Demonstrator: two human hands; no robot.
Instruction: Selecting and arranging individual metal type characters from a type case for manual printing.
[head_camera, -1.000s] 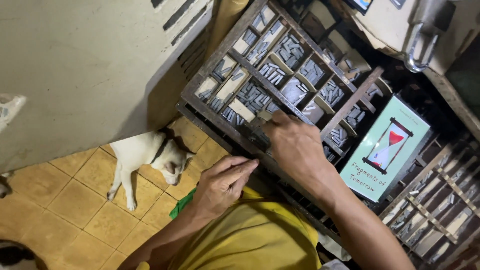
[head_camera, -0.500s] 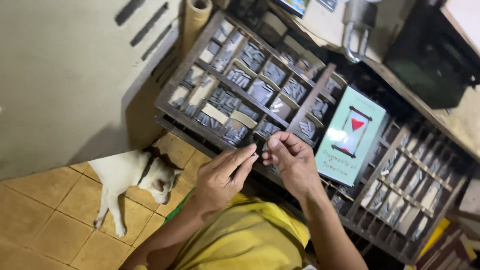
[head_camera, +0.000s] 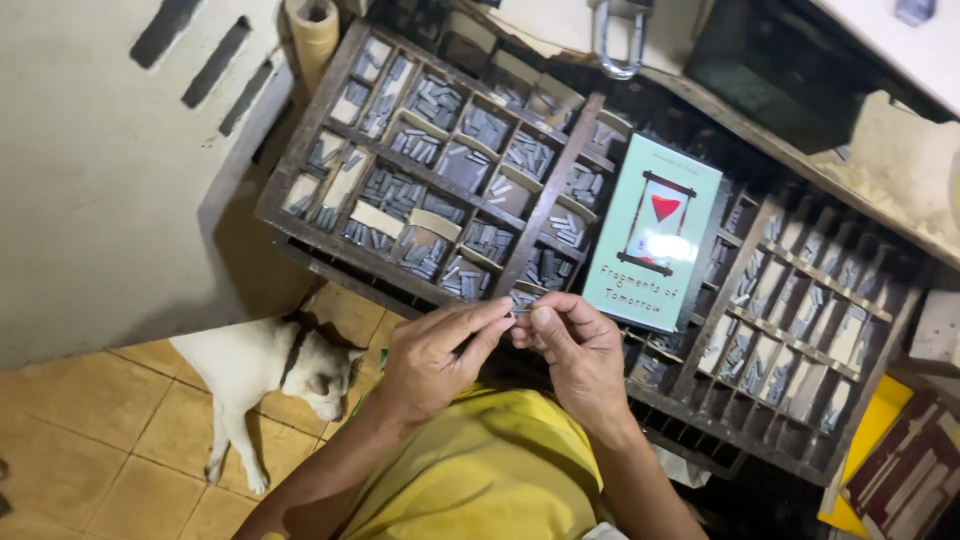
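Both hands, left hand (head_camera: 432, 352) and right hand (head_camera: 575, 350), pinch one small metal type piece (head_camera: 521, 312) between fingertips (above the type case (head_camera: 300, 160)).

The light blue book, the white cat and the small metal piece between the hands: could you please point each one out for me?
light blue book (head_camera: 652, 235), head view, middle of its front cover.
white cat (head_camera: 245, 365), head view, its back.
small metal piece (head_camera: 521, 312), head view, the bit showing between the fingertips of both hands.

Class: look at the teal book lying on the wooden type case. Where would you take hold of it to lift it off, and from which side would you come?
Probably by its long edges near the middle, coming from above. The teal book lies flat, cover up, across the wooden type case, nothing rests on it, and both hands are busy below its lower end.
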